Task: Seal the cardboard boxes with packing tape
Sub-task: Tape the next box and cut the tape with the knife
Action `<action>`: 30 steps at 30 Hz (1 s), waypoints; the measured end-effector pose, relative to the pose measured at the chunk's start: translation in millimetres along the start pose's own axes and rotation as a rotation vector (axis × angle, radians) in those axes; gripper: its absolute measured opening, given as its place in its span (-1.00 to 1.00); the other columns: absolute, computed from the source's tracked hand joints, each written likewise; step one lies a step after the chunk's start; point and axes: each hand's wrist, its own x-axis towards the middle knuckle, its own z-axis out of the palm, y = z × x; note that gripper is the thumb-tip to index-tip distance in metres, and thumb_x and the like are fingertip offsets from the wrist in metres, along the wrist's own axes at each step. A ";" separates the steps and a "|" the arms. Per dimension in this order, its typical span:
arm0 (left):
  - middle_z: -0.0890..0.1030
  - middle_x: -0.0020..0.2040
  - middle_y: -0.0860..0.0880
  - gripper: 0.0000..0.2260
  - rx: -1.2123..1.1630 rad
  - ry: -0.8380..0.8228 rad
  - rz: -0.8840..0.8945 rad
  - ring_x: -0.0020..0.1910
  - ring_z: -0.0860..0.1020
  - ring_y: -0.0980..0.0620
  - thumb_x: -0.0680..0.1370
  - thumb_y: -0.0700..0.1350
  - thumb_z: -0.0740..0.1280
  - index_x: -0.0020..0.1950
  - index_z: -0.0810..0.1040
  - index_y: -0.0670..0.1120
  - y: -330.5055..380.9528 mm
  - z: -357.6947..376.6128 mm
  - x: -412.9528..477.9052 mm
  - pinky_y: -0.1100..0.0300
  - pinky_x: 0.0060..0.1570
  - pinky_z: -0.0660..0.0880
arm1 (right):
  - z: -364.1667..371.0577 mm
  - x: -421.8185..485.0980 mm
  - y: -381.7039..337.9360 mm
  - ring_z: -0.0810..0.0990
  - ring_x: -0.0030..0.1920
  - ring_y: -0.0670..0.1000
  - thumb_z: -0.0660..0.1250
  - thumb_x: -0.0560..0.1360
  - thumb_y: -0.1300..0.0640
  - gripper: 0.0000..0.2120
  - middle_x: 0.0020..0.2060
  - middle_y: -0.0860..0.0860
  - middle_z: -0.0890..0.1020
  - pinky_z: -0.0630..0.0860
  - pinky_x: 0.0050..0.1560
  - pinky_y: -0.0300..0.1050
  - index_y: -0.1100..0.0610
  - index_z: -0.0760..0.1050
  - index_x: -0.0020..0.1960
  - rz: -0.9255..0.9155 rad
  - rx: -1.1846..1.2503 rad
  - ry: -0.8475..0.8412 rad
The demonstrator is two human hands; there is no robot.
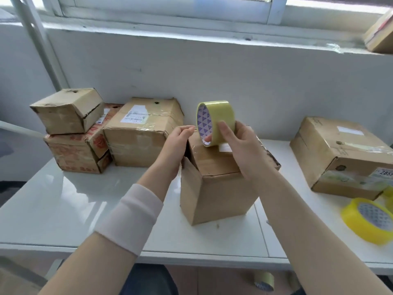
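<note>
We see the right hand (240, 150) gripping a pale yellow roll of packing tape (214, 116) on edge, just above the small brown cardboard box (212, 188), which stands mid white tabletop (63, 199), nr the front edge. Its fingers (224, 130) curl round the roll: thumb on the outer band, one fingertip thru the core. The left hand (178, 141) sits just beside the roll, at the box's top left edge, fingers (188, 129) curled w/ tips close together; we can't tell if they pinch a tape end. Back left corner: three worn cardboard boxes (140, 133), one stacked on another. Right edge: a labelled cardboard box (331, 154), w/ a bright yellow tape roll (370, 220) in front of it.
</note>
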 end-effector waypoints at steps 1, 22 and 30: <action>0.60 0.08 -0.05 -0.92 0.012 0.006 0.001 0.09 0.55 -0.01 0.60 -0.03 0.21 -0.01 0.48 0.03 -0.2 1.1 4.6 0.09 0.06 0.50 | 2.4 5.9 4.1 0.66 -0.19 -0.11 0.22 0.57 0.03 -0.78 -0.34 -0.09 0.69 0.52 -0.05 -0.31 0.18 0.50 -0.01 0.001 -0.020 0.004; 0.55 -0.02 -0.11 -0.80 0.149 0.123 0.022 0.00 0.53 -0.10 0.64 -0.15 0.09 -0.12 0.44 -0.01 -4.0 18.2 28.3 -0.10 0.14 0.48 | 6.1 -24.1 -9.7 0.62 -0.35 -0.23 0.34 0.46 0.06 -0.93 -0.43 -0.14 0.66 0.42 -0.32 -0.49 0.04 0.48 -0.12 -0.076 -0.060 0.079; 0.52 -0.02 -0.04 -0.81 0.204 0.192 0.045 -0.03 0.47 -0.01 0.64 -0.16 0.11 0.06 0.51 -0.11 -3.8 22.1 30.3 0.07 0.11 0.44 | 0.8 -69.5 -35.0 0.60 -0.44 -0.17 0.27 0.26 -0.21 -0.70 -0.47 -0.08 0.66 0.50 -0.45 -0.36 0.01 0.54 -0.25 0.031 -0.032 0.128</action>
